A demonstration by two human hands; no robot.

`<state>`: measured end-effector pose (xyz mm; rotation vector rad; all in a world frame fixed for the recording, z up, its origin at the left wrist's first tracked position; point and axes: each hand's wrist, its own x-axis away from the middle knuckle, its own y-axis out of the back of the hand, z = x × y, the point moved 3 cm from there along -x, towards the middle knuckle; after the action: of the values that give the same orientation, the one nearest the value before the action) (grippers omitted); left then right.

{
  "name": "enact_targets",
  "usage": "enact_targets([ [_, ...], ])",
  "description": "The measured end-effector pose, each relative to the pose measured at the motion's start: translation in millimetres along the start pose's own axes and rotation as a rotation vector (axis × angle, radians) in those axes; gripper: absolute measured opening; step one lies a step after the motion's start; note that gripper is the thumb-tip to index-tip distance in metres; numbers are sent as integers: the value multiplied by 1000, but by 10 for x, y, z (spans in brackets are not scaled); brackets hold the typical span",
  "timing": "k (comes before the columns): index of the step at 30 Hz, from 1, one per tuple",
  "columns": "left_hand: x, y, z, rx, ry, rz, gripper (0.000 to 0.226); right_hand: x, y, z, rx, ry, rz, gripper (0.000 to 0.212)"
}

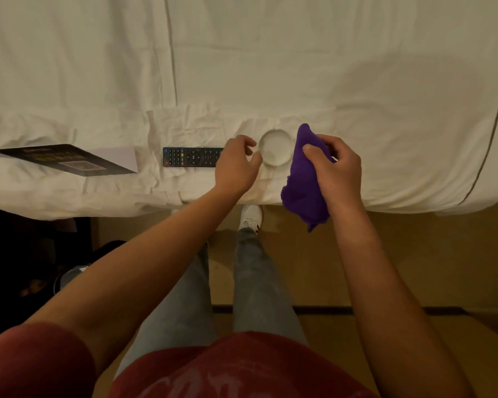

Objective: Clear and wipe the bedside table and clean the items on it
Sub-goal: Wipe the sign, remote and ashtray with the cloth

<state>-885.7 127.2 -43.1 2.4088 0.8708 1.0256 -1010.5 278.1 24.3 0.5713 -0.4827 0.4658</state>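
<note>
Gripping purple cloth (pixel 302 179) — right hand (pixel 335 170) closed.

A round white dish (pixel 276 150) lies flat beside a black remote (pixel 193 157) — a dark card (pixel 61 159) farther left, a bunched purple cloth (pixel 304 179) held up at right.

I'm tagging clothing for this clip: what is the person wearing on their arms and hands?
Both forearms are bare. The left hand and right hand have no gloves, and no rings, watch or bracelet show. A short red sleeve covers the left upper arm; the right sleeve is out of frame.
</note>
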Motion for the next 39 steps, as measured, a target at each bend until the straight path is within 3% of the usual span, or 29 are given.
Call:
enact_targets([
  [5,-159,-361,-157,-233,-38,64,45,-32,225,-153,1,-31,-19,27],
  [11,-295,-439,-132,-364,-48,-56,33,-61,367,-361,-10,-66,-30,28],
  [14,-357,-415,-63,-424,-4,-32,34,-73,378,-410,-15,-75,-11,29],
  [19,-424,-323,-85,-502,-113,-2,25,-91,344,-395,-2,-63,19,29],
  [26,-323,-233,-129,-312,-203,32,25,-6,327,-446,-10,-98,28,30],
  [33,0,-25,-176,-41,-318,6,60,-5,280,-332,-131,-152,-26,16],
  [39,246,157,-186,405,-76,205,70,8,26,3,-185,-54,51,23],
])
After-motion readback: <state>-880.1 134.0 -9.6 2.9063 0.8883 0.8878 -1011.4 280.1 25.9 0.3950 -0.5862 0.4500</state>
